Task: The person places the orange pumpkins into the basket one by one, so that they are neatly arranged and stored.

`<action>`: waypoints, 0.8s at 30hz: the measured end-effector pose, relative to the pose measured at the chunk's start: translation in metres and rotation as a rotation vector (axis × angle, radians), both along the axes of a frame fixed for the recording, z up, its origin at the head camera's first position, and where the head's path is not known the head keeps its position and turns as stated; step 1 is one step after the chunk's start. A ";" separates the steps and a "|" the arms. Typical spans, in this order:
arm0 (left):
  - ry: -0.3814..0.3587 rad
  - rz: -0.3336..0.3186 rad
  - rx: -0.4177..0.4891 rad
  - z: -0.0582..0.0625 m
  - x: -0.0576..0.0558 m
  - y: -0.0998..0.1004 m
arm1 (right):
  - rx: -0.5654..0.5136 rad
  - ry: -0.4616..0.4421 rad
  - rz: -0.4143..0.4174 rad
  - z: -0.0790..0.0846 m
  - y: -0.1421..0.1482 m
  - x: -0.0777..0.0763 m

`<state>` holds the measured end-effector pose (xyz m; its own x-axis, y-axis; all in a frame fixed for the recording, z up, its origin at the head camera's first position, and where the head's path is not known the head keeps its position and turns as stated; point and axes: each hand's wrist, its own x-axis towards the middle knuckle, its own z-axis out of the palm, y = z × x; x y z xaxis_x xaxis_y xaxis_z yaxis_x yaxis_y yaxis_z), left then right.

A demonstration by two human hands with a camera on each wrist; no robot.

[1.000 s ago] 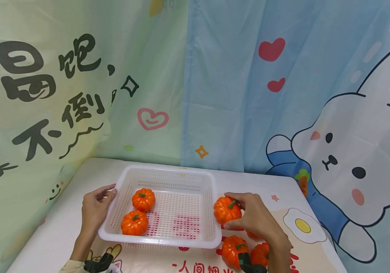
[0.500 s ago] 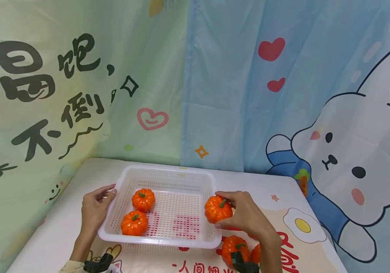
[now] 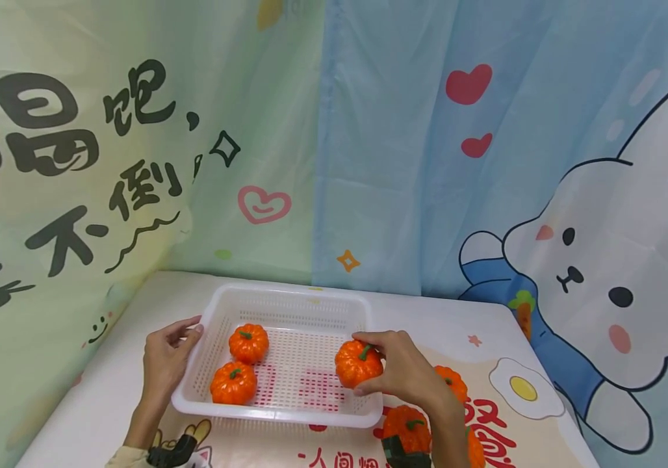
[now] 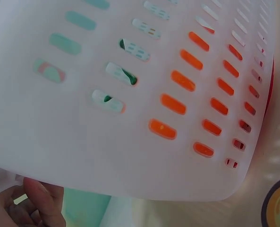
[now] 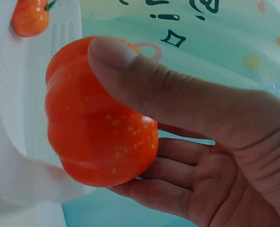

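A white perforated plastic basket (image 3: 275, 416) sits on the table with two small orange pumpkins in its left part, one pumpkin (image 3: 249, 343) behind the other pumpkin (image 3: 233, 383). At its left side, my left hand (image 3: 166, 357) holds the rim; the left wrist view has the thumb and curled fingers (image 4: 29, 205) at the rim's edge. Thumb and fingers of my right hand (image 3: 404, 367) grip a third pumpkin (image 3: 356, 364), green stem upward, over the basket's right side. In the right wrist view the held pumpkin (image 5: 99, 127) has the thumb across one side and fingers behind.
Several more pumpkins lie right of the basket, partly behind my right forearm: a front pumpkin (image 3: 409, 422), a back one (image 3: 451, 383) and another at the forearm's edge. A printed cloth (image 3: 515, 338) covers the table. Behind it hangs a cartoon curtain (image 3: 369, 162).
My right hand has carried its pumpkin leftward, from beside the basket's right rim to over the basket's inside. Pumpkins behind the right forearm have come into view. The left hand stays at the rim.
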<state>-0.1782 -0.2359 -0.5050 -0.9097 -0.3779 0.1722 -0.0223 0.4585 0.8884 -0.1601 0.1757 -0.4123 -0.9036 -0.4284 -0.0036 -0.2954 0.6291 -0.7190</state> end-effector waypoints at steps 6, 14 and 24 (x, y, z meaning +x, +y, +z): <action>0.000 -0.002 0.008 0.000 0.000 0.000 | 0.006 -0.015 0.039 -0.001 -0.012 -0.001; -0.002 -0.010 0.010 0.001 0.001 0.001 | 0.025 0.011 0.078 -0.005 -0.025 -0.002; -0.006 0.000 -0.005 0.000 -0.001 0.000 | 0.035 0.041 0.131 -0.012 -0.039 -0.005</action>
<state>-0.1789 -0.2358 -0.5050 -0.9108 -0.3768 0.1686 -0.0277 0.4634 0.8857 -0.1655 0.1363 -0.4248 -0.8396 -0.5430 0.0150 -0.4052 0.6075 -0.6832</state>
